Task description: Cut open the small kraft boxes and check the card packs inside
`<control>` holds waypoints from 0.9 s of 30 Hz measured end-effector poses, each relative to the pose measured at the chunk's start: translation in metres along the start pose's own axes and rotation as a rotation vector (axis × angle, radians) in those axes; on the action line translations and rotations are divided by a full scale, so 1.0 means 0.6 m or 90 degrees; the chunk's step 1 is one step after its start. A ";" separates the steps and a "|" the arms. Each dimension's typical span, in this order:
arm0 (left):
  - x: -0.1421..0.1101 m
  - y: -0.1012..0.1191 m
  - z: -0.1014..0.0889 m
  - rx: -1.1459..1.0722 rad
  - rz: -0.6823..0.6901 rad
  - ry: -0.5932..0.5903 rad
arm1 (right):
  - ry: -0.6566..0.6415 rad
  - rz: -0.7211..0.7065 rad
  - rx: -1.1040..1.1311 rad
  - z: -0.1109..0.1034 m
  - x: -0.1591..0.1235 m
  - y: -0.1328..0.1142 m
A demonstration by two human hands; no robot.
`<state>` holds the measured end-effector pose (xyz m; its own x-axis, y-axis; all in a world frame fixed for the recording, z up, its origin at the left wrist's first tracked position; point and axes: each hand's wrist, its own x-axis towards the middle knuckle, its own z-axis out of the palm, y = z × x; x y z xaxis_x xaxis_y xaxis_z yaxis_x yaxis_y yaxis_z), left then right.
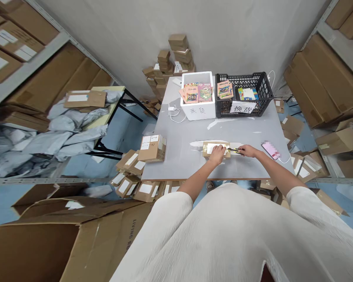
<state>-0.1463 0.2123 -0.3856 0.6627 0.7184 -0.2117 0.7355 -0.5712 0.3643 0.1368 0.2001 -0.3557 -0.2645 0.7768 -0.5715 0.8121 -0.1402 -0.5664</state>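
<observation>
A small cardboard box with a white label and shiny tape lies near the front edge of the grey table. My left hand rests on top of it, fingers curled and pressing it down. From the right, my right hand grips a thin black-and-yellow box cutter, its tip at the box's right end. The blade is too small to make out. A pink-screened phone lies right of my right hand.
A larger carton stands at the table's left edge. At the back are a white foam bin and a black plastic crate, both with colourful packets. Boxes crowd the floor, and a big open carton is lower left.
</observation>
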 end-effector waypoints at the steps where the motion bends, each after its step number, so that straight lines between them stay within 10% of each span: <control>1: 0.002 -0.001 0.000 -0.004 0.000 -0.001 | -0.021 0.009 0.035 0.003 -0.007 0.003; 5: 0.005 -0.005 0.000 -0.026 -0.001 0.005 | -0.068 0.022 0.123 0.021 -0.036 0.018; 14: 0.005 -0.011 -0.028 -0.094 -0.051 0.076 | 0.111 0.102 0.270 0.035 -0.075 0.023; 27: 0.040 -0.026 -0.032 -0.067 -0.091 0.026 | 0.178 -0.006 -0.147 0.063 -0.077 -0.024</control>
<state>-0.1446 0.2462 -0.3788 0.5452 0.8056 -0.2317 0.8011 -0.4193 0.4270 0.1179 0.1428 -0.3436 -0.1456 0.9197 -0.3646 0.9152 -0.0148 -0.4027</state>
